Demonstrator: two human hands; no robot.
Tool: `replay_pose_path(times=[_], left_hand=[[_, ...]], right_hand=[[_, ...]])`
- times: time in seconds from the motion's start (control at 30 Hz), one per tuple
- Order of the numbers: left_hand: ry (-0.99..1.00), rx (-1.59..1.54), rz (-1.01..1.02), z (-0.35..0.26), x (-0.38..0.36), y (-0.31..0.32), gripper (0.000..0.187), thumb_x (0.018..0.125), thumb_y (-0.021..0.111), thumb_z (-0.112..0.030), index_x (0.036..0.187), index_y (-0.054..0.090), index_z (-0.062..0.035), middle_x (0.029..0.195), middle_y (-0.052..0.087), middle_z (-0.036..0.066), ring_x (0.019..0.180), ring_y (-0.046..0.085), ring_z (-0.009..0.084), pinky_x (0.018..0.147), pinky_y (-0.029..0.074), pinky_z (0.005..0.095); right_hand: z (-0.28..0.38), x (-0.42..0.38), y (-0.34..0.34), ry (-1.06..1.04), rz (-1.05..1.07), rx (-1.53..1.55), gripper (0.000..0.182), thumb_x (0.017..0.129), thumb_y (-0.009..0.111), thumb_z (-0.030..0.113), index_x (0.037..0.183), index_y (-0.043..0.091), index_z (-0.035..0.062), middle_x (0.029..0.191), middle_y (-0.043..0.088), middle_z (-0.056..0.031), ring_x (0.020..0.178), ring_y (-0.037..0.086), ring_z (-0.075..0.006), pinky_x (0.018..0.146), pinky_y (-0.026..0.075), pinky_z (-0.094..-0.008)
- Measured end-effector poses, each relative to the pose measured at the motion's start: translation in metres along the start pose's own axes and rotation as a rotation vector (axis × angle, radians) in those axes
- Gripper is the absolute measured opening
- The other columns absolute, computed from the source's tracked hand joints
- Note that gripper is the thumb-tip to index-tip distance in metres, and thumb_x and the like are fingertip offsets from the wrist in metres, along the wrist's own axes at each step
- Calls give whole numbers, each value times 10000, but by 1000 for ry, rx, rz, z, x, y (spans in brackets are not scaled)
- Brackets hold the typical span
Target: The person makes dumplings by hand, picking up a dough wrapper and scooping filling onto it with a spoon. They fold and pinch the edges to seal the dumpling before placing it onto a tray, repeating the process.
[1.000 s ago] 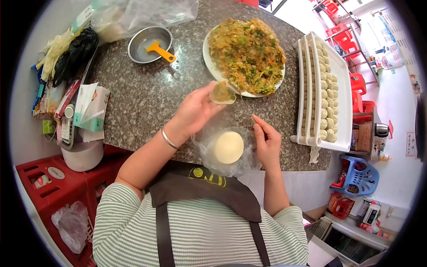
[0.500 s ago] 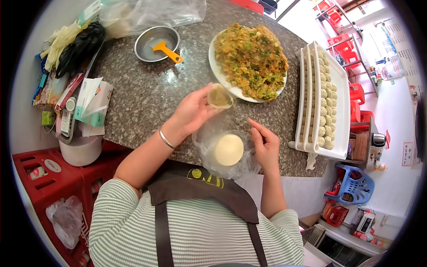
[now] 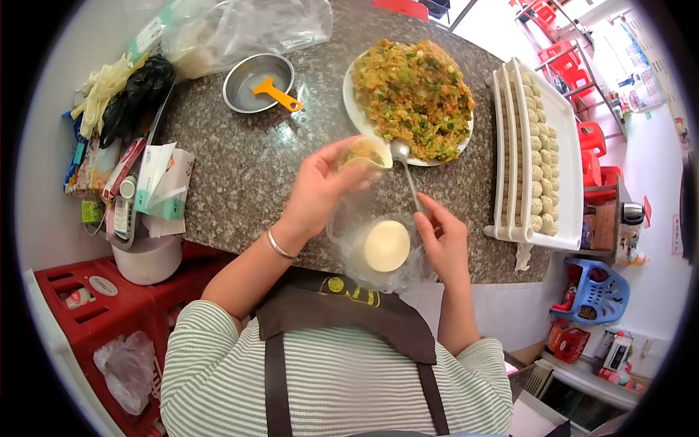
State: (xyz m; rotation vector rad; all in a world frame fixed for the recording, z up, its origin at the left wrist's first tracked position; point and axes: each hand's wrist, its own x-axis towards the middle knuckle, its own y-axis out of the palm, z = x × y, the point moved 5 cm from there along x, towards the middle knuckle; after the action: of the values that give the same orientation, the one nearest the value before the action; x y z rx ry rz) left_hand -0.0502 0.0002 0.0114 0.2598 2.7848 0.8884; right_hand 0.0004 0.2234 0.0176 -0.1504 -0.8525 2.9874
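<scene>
In my left hand rests a thin round dough wrapper, cupped by the fingers, with some filling inside. My right hand pinches the handle of a metal spoon, whose bowl is beside the wrapper and at the near rim of a white plate. A large heap of chopped orange-and-green filling covers that plate. Between my hands and closer to me, a stack of pale round wrappers lies on clear plastic.
White stacked trays with rows of dumplings stand at the table's right. A metal bowl holding an orange-handled scraper sits at the back left, near a clear plastic bag. Tissue packs and gloves lie along the left edge.
Filling now shows in the wrapper, and my left fingers curl more around it. The spoon is now plainly visible, with its bowl near the wrapper. The whole view has shifted slightly.
</scene>
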Motion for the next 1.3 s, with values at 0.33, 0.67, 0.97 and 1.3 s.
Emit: replay_pose_path(times=[0.33,0.67,0.97,1.3], left_hand=[[282,268,83,-4,-26,32,384,869,699,-26,1234,586,14,1137,668,91,1029,642,151,881,520,283],[649,653,81,-17,-30,29,239,829,719,-10,1067,704,-20,1091,699,145,976,684,198,820,553,307],[562,600,31,-20,-27,26,195,818,721,-1,1013,726,-4,1076,705,146,945,692,191,813,558,288],[468,529,93,-16,-27,28,190,823,724,2,1013,716,6,1074,708,144,944,697,180,811,561,279]], right_hand=[[45,9,17,-283,-68,555,128,870,656,-23,997,671,-31,960,668,-69,888,615,-129,791,478,-248],[48,14,25,-249,-62,641,94,873,688,29,952,663,-16,925,659,-49,847,608,-125,765,484,-259],[67,13,18,-460,-102,248,108,888,681,50,953,648,-30,948,635,-77,887,577,-139,790,463,-265],[73,21,15,-431,12,239,85,877,675,34,931,648,-25,932,638,-90,873,584,-150,795,459,-270]])
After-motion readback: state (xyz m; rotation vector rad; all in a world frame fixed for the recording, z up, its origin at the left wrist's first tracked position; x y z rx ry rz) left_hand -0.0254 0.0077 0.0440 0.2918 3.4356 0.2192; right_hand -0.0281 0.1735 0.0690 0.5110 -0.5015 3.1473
